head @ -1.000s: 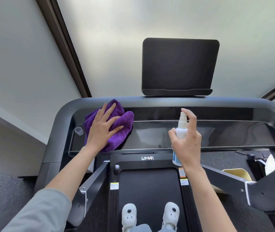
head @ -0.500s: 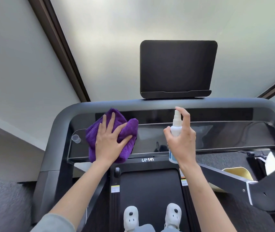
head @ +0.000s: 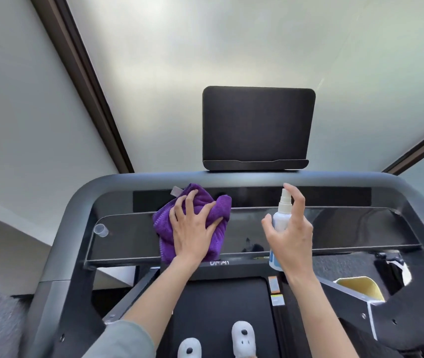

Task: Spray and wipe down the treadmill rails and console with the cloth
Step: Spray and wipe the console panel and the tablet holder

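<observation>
Your left hand (head: 192, 231) presses the purple cloth (head: 192, 218) flat, left of centre on the glossy console (head: 347, 228), while your right hand (head: 289, 239) grips the spray bottle (head: 281, 215); the console's right half and the rails likely remain.

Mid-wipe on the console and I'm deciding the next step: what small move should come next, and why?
Probably press the spray bottle nozzle. The right hand holds it upright over the glossy console panel, index finger on top, while the left hand presses the purple cloth flat just beside it. The panel's right stretch lies ahead of the cloth.
</observation>
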